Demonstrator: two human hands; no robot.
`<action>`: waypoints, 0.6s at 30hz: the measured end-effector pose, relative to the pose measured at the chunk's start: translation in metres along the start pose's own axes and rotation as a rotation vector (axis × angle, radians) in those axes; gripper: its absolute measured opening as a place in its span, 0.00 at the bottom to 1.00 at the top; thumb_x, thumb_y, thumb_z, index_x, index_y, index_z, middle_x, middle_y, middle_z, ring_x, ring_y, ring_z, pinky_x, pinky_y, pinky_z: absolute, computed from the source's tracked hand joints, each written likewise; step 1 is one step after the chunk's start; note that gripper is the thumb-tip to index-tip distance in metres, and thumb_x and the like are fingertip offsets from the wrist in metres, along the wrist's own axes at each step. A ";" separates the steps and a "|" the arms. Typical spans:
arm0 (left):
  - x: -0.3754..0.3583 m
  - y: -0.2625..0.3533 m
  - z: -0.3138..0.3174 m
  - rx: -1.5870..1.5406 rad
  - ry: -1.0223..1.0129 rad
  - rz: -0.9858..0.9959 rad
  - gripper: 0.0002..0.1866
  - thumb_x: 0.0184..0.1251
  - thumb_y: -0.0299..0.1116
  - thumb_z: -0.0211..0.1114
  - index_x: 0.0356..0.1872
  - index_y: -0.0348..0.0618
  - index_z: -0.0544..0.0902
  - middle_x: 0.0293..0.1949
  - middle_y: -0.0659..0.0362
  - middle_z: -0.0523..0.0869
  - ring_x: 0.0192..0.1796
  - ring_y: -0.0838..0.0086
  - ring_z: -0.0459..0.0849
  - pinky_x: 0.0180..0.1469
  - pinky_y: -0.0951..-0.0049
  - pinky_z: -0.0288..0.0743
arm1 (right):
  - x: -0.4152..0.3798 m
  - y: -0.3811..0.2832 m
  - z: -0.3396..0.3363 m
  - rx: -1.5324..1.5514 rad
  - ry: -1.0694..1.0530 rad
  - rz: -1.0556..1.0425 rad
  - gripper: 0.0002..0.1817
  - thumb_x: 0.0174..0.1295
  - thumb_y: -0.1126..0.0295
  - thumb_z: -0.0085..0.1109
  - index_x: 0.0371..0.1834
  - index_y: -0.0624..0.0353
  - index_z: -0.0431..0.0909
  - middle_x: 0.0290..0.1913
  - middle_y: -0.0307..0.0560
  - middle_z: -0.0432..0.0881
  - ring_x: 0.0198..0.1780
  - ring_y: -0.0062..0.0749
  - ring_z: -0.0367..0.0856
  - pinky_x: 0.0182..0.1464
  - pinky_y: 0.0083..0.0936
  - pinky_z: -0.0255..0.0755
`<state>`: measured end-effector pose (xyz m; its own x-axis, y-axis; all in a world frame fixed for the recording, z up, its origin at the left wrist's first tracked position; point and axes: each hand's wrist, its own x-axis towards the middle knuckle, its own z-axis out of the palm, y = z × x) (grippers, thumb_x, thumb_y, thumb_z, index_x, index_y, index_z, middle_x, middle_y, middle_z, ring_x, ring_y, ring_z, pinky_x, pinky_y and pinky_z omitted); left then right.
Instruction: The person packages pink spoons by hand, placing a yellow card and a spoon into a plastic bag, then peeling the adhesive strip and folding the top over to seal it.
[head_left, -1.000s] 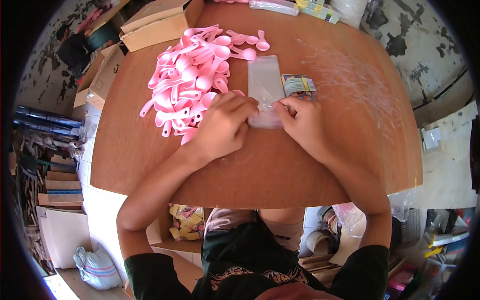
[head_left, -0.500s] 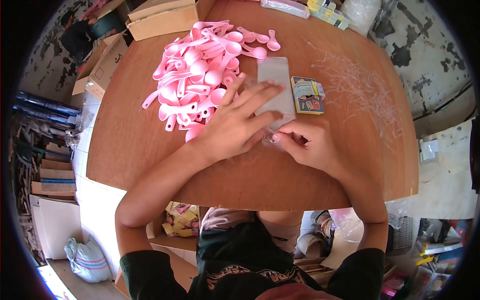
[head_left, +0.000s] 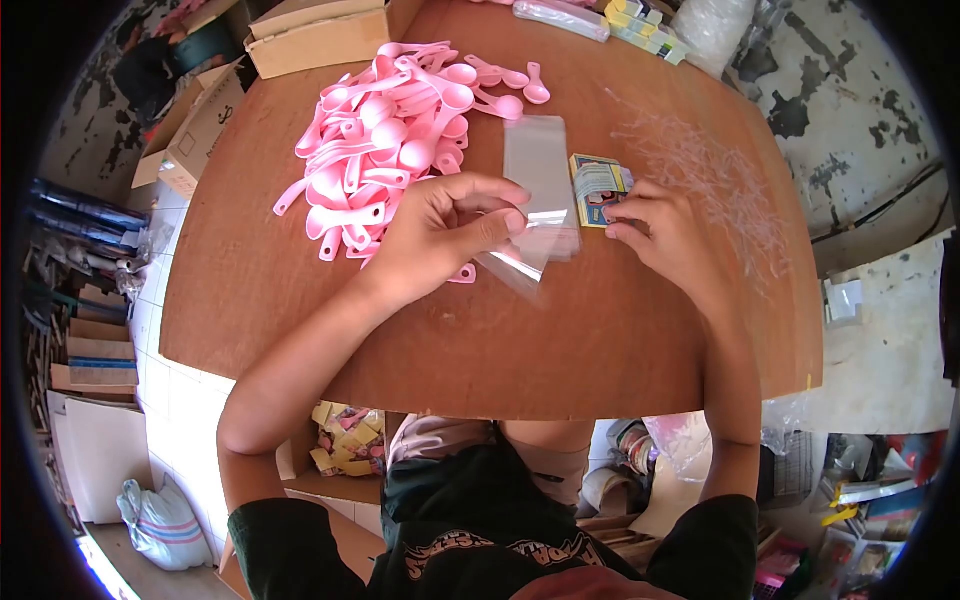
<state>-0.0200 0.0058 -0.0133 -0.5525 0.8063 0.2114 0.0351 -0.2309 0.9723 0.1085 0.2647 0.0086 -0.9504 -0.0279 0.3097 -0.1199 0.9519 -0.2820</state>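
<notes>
My left hand (head_left: 440, 235) pinches a clear plastic bag (head_left: 522, 268) between thumb and fingers, its loose end hanging toward me. Behind it a stack of clear plastic bags (head_left: 537, 160) lies flat on the table. My right hand (head_left: 658, 232) is at the near right corner of a small stack of printed cards (head_left: 597, 185), fingers bent and thumb close to the index finger. Whether a card is between those fingertips I cannot make out. To the left of the bags rises a heap of pink plastic measuring spoons (head_left: 385, 130), partly behind my left hand.
Thin plastic strips (head_left: 710, 180) lie scattered on the right of the wooden table (head_left: 480, 360). A cardboard box (head_left: 320, 40), a clear-wrapped pack (head_left: 562, 18) and yellow-and-white packs (head_left: 645, 30) line the far edge. Below the near edge, an open carton (head_left: 350, 440) holds packed pieces. Another person (head_left: 150, 75) is at far left.
My left hand has lifted a single clear bag off the stack and drawn back with it. My right hand has moved right and away from me, from the bags to the cards.
</notes>
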 end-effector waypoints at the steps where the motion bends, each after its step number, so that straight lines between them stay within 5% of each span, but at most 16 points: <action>1: 0.000 0.002 0.000 -0.103 0.005 -0.030 0.13 0.67 0.27 0.65 0.49 0.32 0.80 0.39 0.57 0.87 0.38 0.78 0.85 0.38 0.81 0.80 | 0.000 0.001 -0.001 0.016 -0.009 -0.030 0.08 0.53 0.76 0.64 0.37 0.60 0.85 0.37 0.49 0.83 0.36 0.46 0.82 0.38 0.36 0.75; 5: 0.000 0.002 -0.002 -0.184 0.042 -0.214 0.16 0.69 0.33 0.64 0.50 0.30 0.80 0.37 0.54 0.87 0.36 0.76 0.87 0.40 0.78 0.81 | 0.000 -0.006 -0.007 0.045 0.056 -0.095 0.06 0.53 0.78 0.65 0.34 0.60 0.84 0.34 0.47 0.82 0.30 0.39 0.80 0.33 0.30 0.73; 7: 0.000 0.001 -0.002 -0.152 0.065 -0.241 0.15 0.69 0.34 0.64 0.48 0.32 0.81 0.36 0.54 0.88 0.35 0.75 0.87 0.37 0.78 0.81 | 0.000 -0.020 -0.017 0.177 0.250 -0.039 0.02 0.57 0.77 0.63 0.33 0.62 0.82 0.30 0.41 0.80 0.24 0.23 0.75 0.26 0.19 0.66; 8: 0.000 0.001 -0.001 -0.119 0.084 -0.270 0.13 0.70 0.35 0.63 0.46 0.34 0.83 0.34 0.54 0.88 0.33 0.74 0.88 0.35 0.78 0.81 | -0.001 -0.019 -0.013 0.178 0.248 -0.041 0.02 0.57 0.77 0.63 0.33 0.62 0.82 0.30 0.41 0.80 0.24 0.23 0.75 0.26 0.19 0.66; 10: -0.001 0.007 0.001 -0.041 0.074 -0.275 0.13 0.69 0.34 0.63 0.46 0.34 0.83 0.34 0.55 0.88 0.33 0.75 0.87 0.35 0.79 0.81 | -0.003 -0.016 -0.005 0.520 0.574 -0.042 0.04 0.63 0.73 0.62 0.34 0.63 0.81 0.27 0.34 0.77 0.23 0.11 0.66 0.24 0.12 0.57; 18: -0.007 -0.007 0.010 0.138 -0.144 -0.163 0.11 0.67 0.28 0.64 0.45 0.30 0.84 0.34 0.57 0.88 0.34 0.80 0.85 0.36 0.79 0.79 | -0.007 -0.031 0.010 0.953 0.607 0.086 0.07 0.66 0.71 0.61 0.40 0.64 0.80 0.27 0.32 0.77 0.23 0.09 0.65 0.23 0.11 0.56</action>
<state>-0.0078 0.0075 -0.0202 -0.4364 0.8982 0.0533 0.0742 -0.0230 0.9970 0.1162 0.2325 0.0059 -0.7011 0.4261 0.5718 -0.4769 0.3159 -0.8202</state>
